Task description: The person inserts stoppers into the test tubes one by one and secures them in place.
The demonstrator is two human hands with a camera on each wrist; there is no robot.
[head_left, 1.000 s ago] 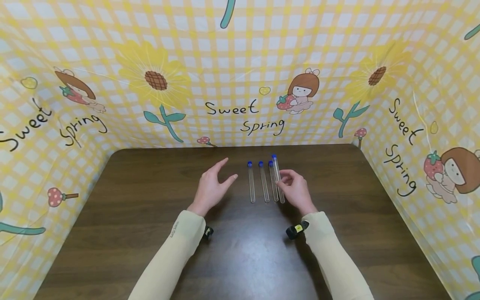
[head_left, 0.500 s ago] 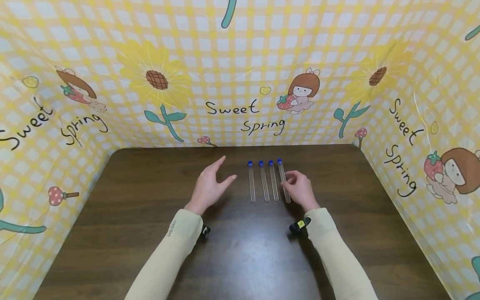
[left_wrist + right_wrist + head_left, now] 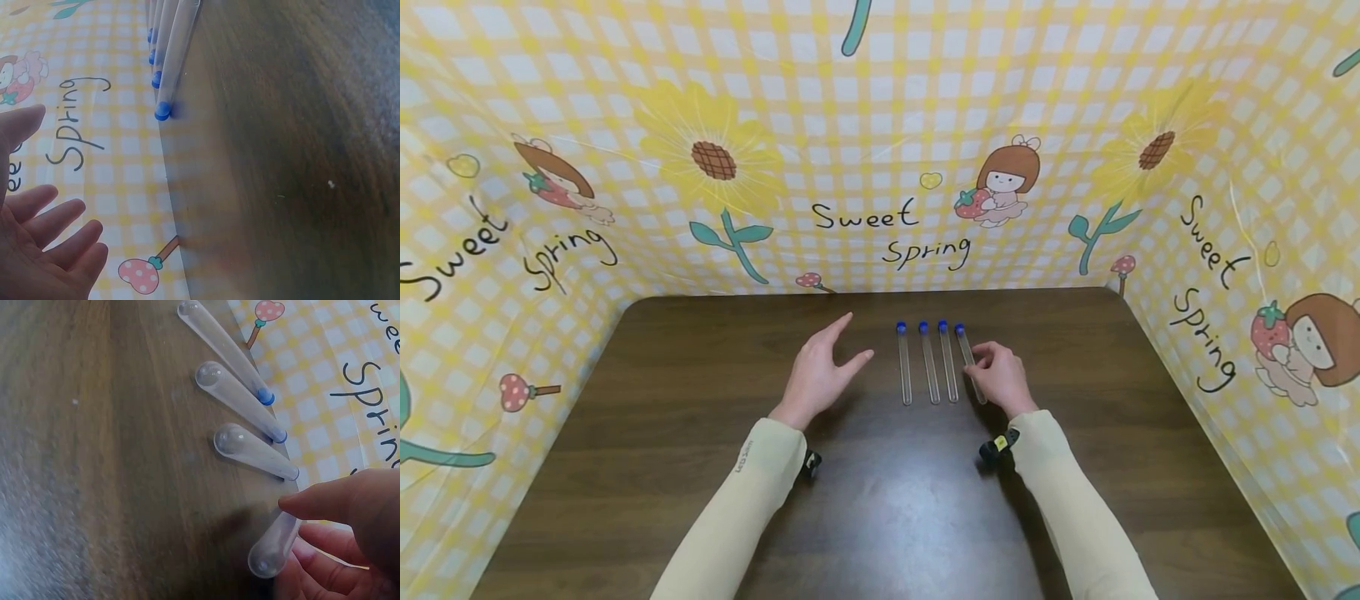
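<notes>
Several clear test tubes with blue caps lie side by side on the dark table, capped ends toward the back. Left to right in the head view are the first test tube, the second test tube and the third test tube. My right hand pinches the rightmost test tube between thumb and fingers; it slants a little compared with the others. Left of the row, my left hand is held with fingers spread and nothing in it. The left wrist view shows its fingers away from the tubes.
The brown wooden table runs back to a yellow-and-white checked cloth, which rises behind it and on both sides. A dark camera is strapped to each wrist below the cream sleeves.
My right hand has moved right with its test tube, which overlapped the third tube before and now lies apart from it, its capped end lower. My left hand has shifted only slightly left.
</notes>
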